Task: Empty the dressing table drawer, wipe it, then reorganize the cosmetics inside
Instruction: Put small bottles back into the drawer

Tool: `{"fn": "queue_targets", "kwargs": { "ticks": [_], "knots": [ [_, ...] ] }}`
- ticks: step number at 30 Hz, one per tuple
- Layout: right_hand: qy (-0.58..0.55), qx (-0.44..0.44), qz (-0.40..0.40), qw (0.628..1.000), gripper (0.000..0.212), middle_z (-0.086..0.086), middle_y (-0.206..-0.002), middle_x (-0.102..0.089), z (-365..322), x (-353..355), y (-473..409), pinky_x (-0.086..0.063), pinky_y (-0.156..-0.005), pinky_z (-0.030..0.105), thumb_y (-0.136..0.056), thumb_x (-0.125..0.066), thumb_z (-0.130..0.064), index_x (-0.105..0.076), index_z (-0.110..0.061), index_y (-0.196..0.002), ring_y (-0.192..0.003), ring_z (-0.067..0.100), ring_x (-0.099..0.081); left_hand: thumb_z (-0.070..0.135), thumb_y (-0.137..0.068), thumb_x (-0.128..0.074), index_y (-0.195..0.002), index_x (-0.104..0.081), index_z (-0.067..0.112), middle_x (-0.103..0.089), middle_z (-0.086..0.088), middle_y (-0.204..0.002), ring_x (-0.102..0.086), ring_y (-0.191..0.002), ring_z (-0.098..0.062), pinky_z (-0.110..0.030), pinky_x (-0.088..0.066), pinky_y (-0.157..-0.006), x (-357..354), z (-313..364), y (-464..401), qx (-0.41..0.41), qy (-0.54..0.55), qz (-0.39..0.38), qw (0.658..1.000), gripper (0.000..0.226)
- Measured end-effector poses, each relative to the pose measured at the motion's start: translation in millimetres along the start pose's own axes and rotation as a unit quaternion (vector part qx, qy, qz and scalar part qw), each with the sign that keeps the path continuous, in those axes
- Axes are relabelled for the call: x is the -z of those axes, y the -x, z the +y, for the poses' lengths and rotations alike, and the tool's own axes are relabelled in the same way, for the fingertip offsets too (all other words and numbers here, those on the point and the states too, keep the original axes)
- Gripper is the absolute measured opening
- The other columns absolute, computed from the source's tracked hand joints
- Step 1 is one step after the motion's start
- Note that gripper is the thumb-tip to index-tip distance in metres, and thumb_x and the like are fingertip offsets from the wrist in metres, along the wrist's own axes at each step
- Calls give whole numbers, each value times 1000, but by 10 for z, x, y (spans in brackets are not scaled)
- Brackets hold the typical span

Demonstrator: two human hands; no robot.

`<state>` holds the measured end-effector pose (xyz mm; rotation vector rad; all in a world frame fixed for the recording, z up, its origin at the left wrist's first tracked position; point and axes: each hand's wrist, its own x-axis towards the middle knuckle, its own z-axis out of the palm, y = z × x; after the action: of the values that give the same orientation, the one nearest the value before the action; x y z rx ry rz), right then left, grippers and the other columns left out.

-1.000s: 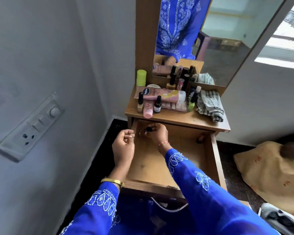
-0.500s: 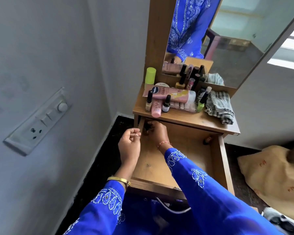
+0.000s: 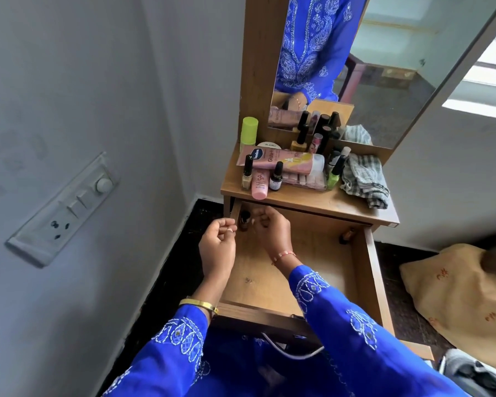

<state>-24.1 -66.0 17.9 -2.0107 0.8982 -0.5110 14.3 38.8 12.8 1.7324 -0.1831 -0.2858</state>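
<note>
The wooden drawer (image 3: pixel 368 282) stands pulled out under the dressing table top (image 3: pixel 312 202). My right hand (image 3: pixel 271 230) reaches into its back left corner, fingertips on a small dark-capped bottle (image 3: pixel 244 222) that stands upright there. My left hand (image 3: pixel 216 247) hovers over the drawer's left edge, curled into a loose fist with nothing visible in it. Another small bottle (image 3: pixel 346 235) lies at the drawer's back right. On the table top sit a pink lotion tube (image 3: pixel 281 161), a green bottle (image 3: pixel 249 134), several nail polish bottles and a striped cloth (image 3: pixel 364 179).
A mirror (image 3: pixel 355 67) rises behind the table top. The wall with a switch panel (image 3: pixel 66 207) runs close on the left. A tan cushion (image 3: pixel 464 296) lies on the dark floor to the right. The drawer floor in front of my hands is bare wood.
My right hand has carried the small bottle from the drawer's middle back into the far left corner. My left hand stayed beside it, and the view moved closer.
</note>
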Motion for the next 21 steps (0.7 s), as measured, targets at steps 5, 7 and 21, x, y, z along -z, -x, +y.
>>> {"fn": "queue_targets", "kwargs": {
  "ticks": [5,7,21],
  "knots": [
    [-30,101,85,991,9,11,-85,-69,-170,207,33,-39,-59,1,-82,-61,1,-66,-3,-88,-70,11,-57,3,-89,-48,-92,-62,19,-65,5,-86,-62,-83,-9,-13,-49,-71,-23,163,-5,-31,0,0,1000,21],
    [-11,149,124,981,10,13,-87,-68,-291,345,-40,-38,-61,0,-81,-60,3,-65,-1,-88,-72,12,-55,5,-89,-49,-93,-61,18,-65,3,-87,-61,-81,-8,-9,-48,-65,-54,312,-81,-51,7,-2,999,19],
    [183,138,29,973,38,19,-126,-48,-574,705,-487,-41,-98,39,-84,-47,6,-54,-2,-121,-115,35,-47,15,-89,-56,-126,-53,13,-53,-10,-123,-54,-112,-21,-21,-40,-85,-324,815,-666,-148,-139,-24,979,38]
  ]
}}
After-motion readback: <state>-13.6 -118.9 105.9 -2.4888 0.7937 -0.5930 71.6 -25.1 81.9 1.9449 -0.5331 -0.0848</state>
